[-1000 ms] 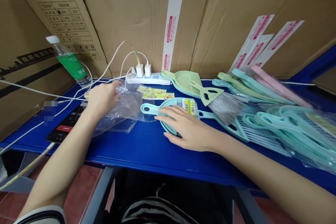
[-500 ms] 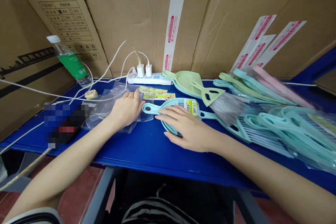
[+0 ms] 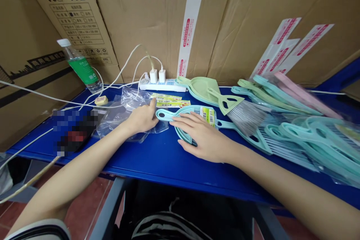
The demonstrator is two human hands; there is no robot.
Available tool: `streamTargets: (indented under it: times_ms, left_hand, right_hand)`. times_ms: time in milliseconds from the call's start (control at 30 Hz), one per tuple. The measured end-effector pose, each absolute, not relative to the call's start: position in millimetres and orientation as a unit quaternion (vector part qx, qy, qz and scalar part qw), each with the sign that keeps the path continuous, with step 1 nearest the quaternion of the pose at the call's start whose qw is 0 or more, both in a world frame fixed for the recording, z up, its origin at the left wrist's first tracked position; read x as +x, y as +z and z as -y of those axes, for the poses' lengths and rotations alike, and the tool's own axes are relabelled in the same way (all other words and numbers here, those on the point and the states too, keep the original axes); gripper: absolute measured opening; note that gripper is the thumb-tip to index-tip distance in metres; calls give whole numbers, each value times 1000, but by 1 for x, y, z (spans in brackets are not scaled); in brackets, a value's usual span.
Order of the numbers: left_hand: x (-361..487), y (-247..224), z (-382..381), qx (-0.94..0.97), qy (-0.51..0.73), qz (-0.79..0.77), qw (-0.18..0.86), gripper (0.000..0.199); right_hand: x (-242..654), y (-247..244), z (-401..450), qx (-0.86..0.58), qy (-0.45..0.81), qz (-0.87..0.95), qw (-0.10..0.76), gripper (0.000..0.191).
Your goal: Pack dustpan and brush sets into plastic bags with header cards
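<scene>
My left hand (image 3: 142, 119) lies palm down on a clear plastic bag (image 3: 112, 120), its thumb raised and its fingertips close to the dustpan handle. My right hand (image 3: 202, 135) spreads over a teal plastic dustpan (image 3: 168, 114), holding it against the table. A barcode label (image 3: 207, 115) shows on the dustpan, just past my fingers. Next to it lies a green-headed hand brush (image 3: 242, 117). Yellow paper labels (image 3: 172, 101) lie just beyond the bag.
A blue table (image 3: 157, 168) holds a stack of bagged teal dustpans and brushes (image 3: 312, 138), a green dustpan (image 3: 199, 88), a power strip with chargers (image 3: 162, 86), a water bottle (image 3: 80, 68) and a blurred phone (image 3: 74, 131). White cables trail left. Cardboard boxes (image 3: 149, 18) stand behind.
My left hand has slid right across the plastic bag, closer to the dustpan. My right hand has stayed on the dustpan. The view has shifted slightly.
</scene>
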State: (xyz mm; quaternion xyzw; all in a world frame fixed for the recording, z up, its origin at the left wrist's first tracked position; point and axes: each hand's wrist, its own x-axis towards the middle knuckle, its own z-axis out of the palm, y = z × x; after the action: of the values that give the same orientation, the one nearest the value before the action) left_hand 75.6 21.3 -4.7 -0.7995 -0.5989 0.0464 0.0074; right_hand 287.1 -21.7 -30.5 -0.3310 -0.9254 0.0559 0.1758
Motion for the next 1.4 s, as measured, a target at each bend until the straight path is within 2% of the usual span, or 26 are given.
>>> streamTargets:
  times_ms: [400,567,733,900,1033,1233,1400]
  left_hand:
    - [60,17,-4,-835,-47,545,-58,62]
    - [65,13,-3,-832,-118,542,-11,56]
    - [72,6,0,-874,-122,462,-85,54]
    - [64,12,-4,-849,-122,515,6,42]
    - [60,18,-7,-828,-56,557,42,39]
    - [71,7,-4,-831,7,554,42,57]
    - [73,2,-4,-833,29,547,77,54]
  right_hand:
    - [287,-31,22,-332,61,922,191,46]
    - [283,-34,19,-328,68,920,204,46]
    - [279,-32,19,-325,86,917,216,47]
    - [299,-11,19,-397,63,888,223,41]
    - [320,6,17,-526,53,836,150,36]
    - [320,15,28,-554,51,830,23,34]
    - [316,20,33,-605,30,793,-65,39]
